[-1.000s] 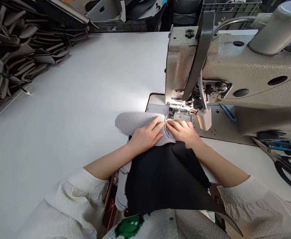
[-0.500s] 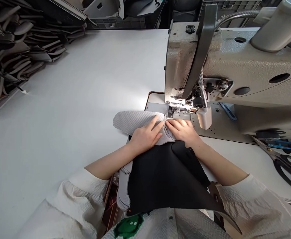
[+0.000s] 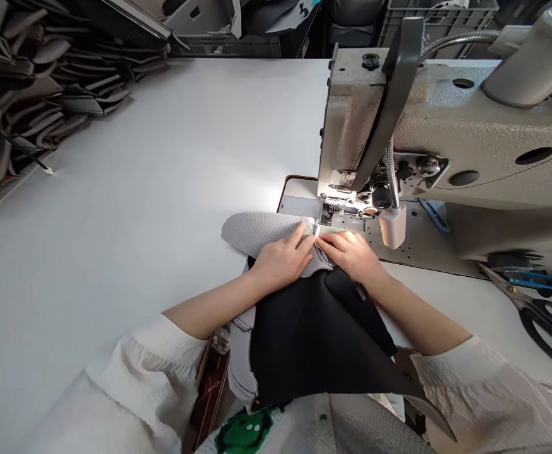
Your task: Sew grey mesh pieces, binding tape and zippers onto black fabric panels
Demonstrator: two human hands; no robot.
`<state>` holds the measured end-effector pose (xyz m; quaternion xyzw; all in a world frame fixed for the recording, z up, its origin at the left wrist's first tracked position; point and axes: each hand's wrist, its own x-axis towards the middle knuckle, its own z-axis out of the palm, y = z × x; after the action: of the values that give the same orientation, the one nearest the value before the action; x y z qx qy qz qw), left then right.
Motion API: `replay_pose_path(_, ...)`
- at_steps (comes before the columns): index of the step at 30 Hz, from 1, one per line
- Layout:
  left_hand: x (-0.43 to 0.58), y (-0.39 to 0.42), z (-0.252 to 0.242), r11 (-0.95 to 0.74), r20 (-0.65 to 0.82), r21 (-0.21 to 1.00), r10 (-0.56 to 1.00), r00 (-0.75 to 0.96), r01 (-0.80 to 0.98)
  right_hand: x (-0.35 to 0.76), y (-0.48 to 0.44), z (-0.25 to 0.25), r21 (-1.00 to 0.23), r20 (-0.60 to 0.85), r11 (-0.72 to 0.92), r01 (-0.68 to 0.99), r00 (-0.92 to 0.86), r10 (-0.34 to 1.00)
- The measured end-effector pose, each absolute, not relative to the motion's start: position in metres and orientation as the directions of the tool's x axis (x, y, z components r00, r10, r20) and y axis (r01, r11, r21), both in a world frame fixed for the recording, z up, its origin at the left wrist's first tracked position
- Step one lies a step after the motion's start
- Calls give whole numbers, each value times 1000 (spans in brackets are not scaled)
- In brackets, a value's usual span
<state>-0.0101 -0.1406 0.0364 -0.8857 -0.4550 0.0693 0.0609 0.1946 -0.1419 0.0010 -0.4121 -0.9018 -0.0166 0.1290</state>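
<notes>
A light grey mesh fabric piece (image 3: 252, 228), joined to black fabric (image 3: 318, 334), lies at the front edge of the sewing machine's (image 3: 380, 126) plate, and the black part drapes down over my lap. My left hand (image 3: 283, 260) rests on the mesh with its fingers stretched out, the index pointing at the seam. On the seam's other side, my right hand (image 3: 354, 253) is closed, its fingertips pinching the fabric edge. A narrow white strip (image 3: 317, 228) shows at the seam between the hands, just short of the lit presser foot (image 3: 327, 213).
Black-handled scissors (image 3: 535, 309) lie at the right, near blue thread snips (image 3: 535, 279). Another blue tool (image 3: 434, 214) is on the machine bed. Stacked grey cut pieces (image 3: 53, 82) fill the table's (image 3: 172, 157) back left corner. Grey crates (image 3: 441, 31) stand behind.
The seam has shifted slightly toward me from the presser foot, and the white strip shows more plainly. My right hand has drawn back a little. The whole view has shifted slightly.
</notes>
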Motion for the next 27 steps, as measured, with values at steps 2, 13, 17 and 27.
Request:
replay_pose_path(2,-10,-140,37,-582,-75,-168,812,579,795,191,-142,-1,-52,272,637,769,-603,750)
replay_pose_path(13,4,-109,40,-628,-63,-116,778,626,769,214,-132,8,-32,257,631,775,-603,755)
replay_pose_path(17,13,-94,39,-645,-45,-102,764,644,758,224,-121,-1,-50,238,586,809,-561,793)
replay_pose_path(27,23,-100,48,-596,-61,-122,803,593,794,226,-116,-10,-259,318,512,819,-428,846)
